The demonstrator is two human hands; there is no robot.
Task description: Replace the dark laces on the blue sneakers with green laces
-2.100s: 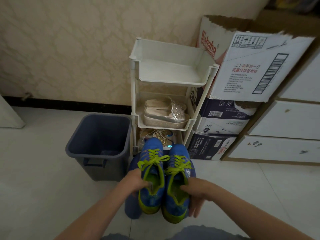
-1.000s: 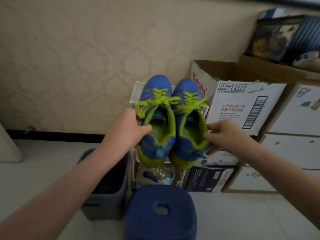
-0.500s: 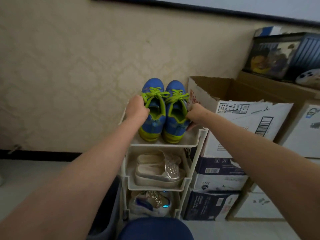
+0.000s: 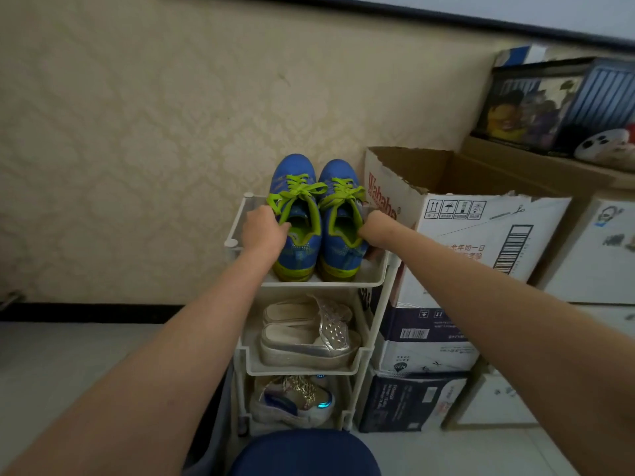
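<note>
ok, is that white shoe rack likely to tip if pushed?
Probably wobbly: the shoe rack looks thin plastic, tall and narrow. Silver shoes below and blue sneakers on top likely add little weight. The cardboard box beside it may brace it.

The person is showing two bare arms. The left forearm [image 4: 192, 338] is appearing uncovered all the way from the edge of the view to the wrist, and the right forearm [image 4: 498, 293] is appearing the same. The left grip [image 4: 263, 231] and the right grip [image 4: 374, 225] are also going bare across back and knuckles; their fingers are mostly lying out of sight.
</note>
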